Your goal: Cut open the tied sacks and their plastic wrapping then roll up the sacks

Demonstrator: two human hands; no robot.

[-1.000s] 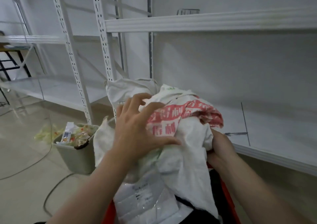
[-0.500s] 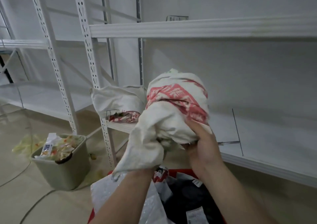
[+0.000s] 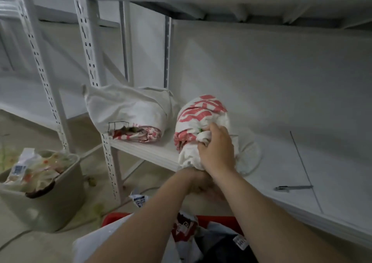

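A rolled white sack with red print (image 3: 198, 114) rests on the white lower shelf (image 3: 332, 168), near its front edge. My right hand (image 3: 216, 151) grips the front of this roll, fingers dug into the cloth. My left hand (image 3: 198, 184) is under the roll's lower end at the shelf edge, mostly hidden by my right wrist. A second rolled sack (image 3: 128, 111) lies on the shelf just to the left, apart from the first.
A thin metal blade tool (image 3: 293, 187) lies on the shelf to the right. A grey bin (image 3: 46, 206) full of plastic wrapping stands on the floor at left. A red crate (image 3: 116, 217) with packages is below my arms. Shelf uprights stand at left.
The sack went from loose cloth bunched over the crate to a tight roll, which both hands carried forward and set down on the shelf beside the other roll.
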